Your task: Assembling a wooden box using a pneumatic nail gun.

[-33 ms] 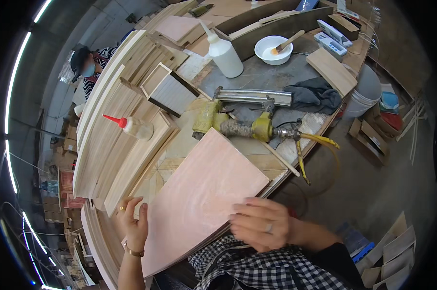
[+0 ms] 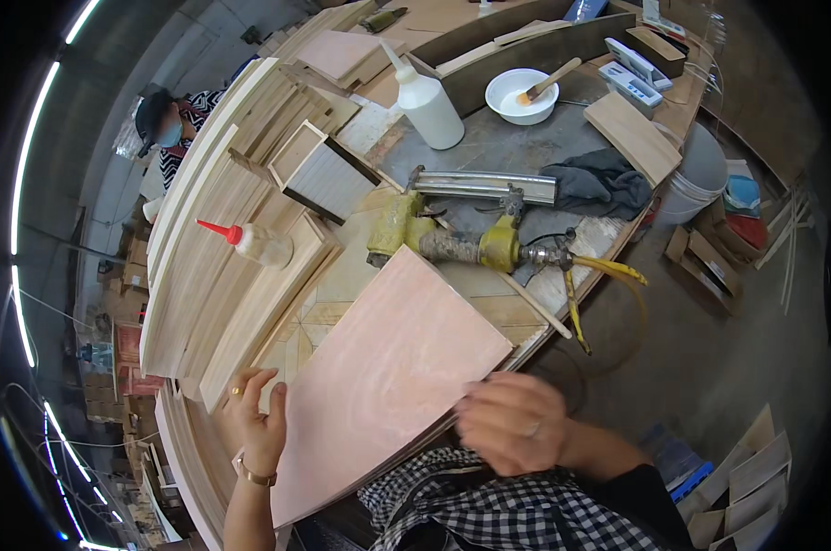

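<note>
Board (image 2: 392, 358) (pinkish, swirl-grained, rectangular) lies near bent fingers (image 2: 505, 416).

So the pinkish panel (image 2: 392, 344) looks like plain wood sheet, matt and pretty smooth, with soft swirly grain. Long pale boards (image 2: 181, 285) beside it are bare wood too, no shine. Nail gun (image 2: 452, 245) is the scruffy one – chipped-looking yellow paint and a rough, grimy grip – but its metal magazine (image 2: 480, 185) is properly glossy. White squeeze bottle (image 2: 430, 112) and bowl (image 2: 525, 117) look like smooth plastic, and the brush handle (image 2: 560, 76) is wood. Dark rag (image 2: 599, 179) and checked apron (image 2: 516, 505): matt, wrinkly cloth.
</note>
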`<state>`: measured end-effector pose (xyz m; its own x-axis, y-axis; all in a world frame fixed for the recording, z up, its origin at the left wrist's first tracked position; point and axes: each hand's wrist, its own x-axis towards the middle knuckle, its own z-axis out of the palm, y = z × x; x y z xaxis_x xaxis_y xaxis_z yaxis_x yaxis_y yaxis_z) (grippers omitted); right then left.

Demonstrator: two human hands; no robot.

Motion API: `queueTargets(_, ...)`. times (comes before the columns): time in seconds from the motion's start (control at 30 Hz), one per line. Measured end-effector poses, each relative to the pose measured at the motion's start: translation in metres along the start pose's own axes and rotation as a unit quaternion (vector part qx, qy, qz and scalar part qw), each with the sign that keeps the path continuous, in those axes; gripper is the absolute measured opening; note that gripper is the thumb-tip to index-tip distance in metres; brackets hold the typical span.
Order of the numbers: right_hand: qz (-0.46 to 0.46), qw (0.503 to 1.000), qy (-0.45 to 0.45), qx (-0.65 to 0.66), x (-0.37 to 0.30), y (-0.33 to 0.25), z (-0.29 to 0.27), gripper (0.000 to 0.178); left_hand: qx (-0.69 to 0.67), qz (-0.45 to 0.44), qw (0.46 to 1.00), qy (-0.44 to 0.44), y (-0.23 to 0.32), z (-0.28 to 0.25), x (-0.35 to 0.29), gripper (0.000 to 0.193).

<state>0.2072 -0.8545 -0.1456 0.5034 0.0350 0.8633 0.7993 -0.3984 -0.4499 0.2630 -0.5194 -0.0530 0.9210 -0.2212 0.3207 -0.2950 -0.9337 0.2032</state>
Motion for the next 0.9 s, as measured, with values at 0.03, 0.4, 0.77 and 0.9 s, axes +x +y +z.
queueTargets(0.03,0.031,0.999,0.012,-0.023,-0.005,0.005,-0.008,0.016,-0.018,0.018,1.000,-0.003,0.010,0.005,0.011,0.020)
queueTargets(0.4,0.250,0.961,0.091,0.079,-0.033,0.050,0.001,0.024,-0.236,-0.048,0.954,-0.178,0.085,0.083,0.118,0.033)
queueTargets(0.77,0.291,0.922,0.095,0.236,-0.036,0.063,0.003,0.020,-0.326,-0.141,0.917,-0.183,0.093,0.108,0.117,0.030)
queueTargets(0.9,0.315,0.911,0.092,0.250,-0.036,0.061,0.003,0.021,-0.359,-0.136,0.908,-0.166,0.092,0.112,0.116,0.029)
